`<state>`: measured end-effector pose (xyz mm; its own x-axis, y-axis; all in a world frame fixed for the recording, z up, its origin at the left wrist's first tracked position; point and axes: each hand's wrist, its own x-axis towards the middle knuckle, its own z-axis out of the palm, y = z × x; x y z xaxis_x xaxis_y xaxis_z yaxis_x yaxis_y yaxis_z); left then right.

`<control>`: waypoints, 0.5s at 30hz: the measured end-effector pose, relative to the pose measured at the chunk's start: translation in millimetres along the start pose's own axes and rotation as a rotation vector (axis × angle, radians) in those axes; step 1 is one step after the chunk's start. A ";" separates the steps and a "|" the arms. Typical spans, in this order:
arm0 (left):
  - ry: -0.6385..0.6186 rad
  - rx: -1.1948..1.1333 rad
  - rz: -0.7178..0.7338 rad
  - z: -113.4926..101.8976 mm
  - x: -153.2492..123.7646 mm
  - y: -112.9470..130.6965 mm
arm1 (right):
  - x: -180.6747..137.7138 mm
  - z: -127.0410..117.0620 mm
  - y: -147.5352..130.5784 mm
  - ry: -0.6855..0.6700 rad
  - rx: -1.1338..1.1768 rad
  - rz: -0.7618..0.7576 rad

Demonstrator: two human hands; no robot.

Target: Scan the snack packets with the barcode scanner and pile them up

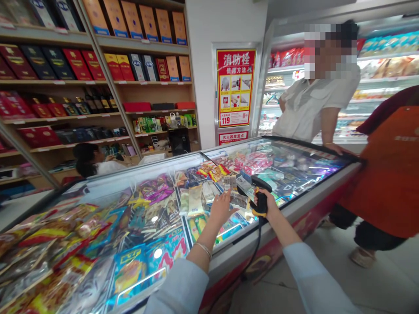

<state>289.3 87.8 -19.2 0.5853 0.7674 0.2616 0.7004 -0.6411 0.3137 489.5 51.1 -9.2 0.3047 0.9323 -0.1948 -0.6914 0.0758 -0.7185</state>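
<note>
My right hand (269, 203) grips a black and yellow barcode scanner (262, 201) by its handle, its head pointing over the freezer. A dark cable hangs from the scanner down the freezer's front. My left hand (221, 208) reaches over the freezer, fingers stretched forward and thumb apart. Close to its fingertips is a greyish package with a barcode label (228, 182); whether they touch it I cannot tell. A dark, shiny package (238, 199) lies between my hands. Pale wrapped ice creams (195, 200) and yellow-and-green packs (198, 224) lie around my left hand.
The long chest freezer (296, 203) has a raised front rim. A person in a white shirt (314, 102) leans on its far right end, beside a person in an orange apron (389, 174). Another person (98, 161) sits behind it, near shelves of boxes (75, 65).
</note>
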 end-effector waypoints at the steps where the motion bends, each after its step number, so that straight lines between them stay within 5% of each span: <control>1: 0.005 0.003 0.000 -0.9 -0.2 0.4 | 0.4 -0.4 -0.2 0.001 0.001 -0.005; 15: 0.040 -0.034 0.005 -12.1 2.4 -1.7 | -1.6 1.0 -0.5 -0.005 -0.012 -0.005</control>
<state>284.5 90.7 -8.1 0.5716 0.7642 0.2988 0.6831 -0.6449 0.3427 488.6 50.0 -7.9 0.3049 0.9338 -0.1873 -0.6816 0.0766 -0.7277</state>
